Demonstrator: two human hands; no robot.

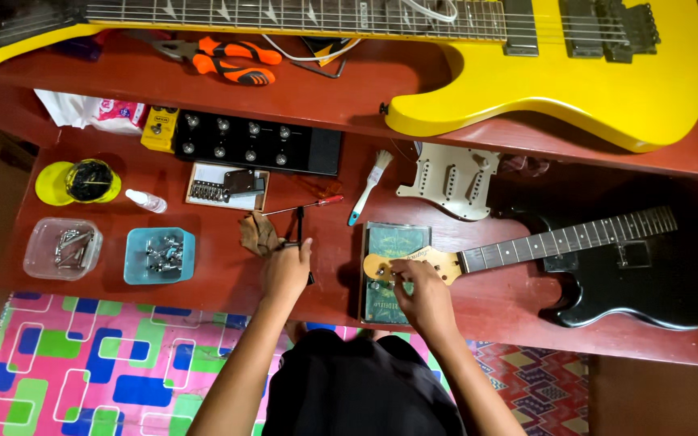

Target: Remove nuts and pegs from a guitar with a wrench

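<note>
A black electric guitar [632, 270] lies on the low red shelf [220, 274], its neck pointing left, its pale headstock [438, 260] resting on a green book [389, 242]. My right hand [422, 295] is on the headstock, fingers pinched at its tuner end. My left hand [287, 270] rests on the shelf to the left, gripping a thin black tool [300, 230] that stands up from it, beside a brown rag [258, 234].
A yellow guitar [575, 64] lies on the upper shelf with orange pliers [232, 60]. Lower shelf: black pedal unit [256, 144], white pickguard [450, 179], brush [370, 186], red screwdriver [304, 206], bridge in tray [228, 186], two tubs of metal parts [159, 254], small bottle [145, 200], yellow lid [78, 182].
</note>
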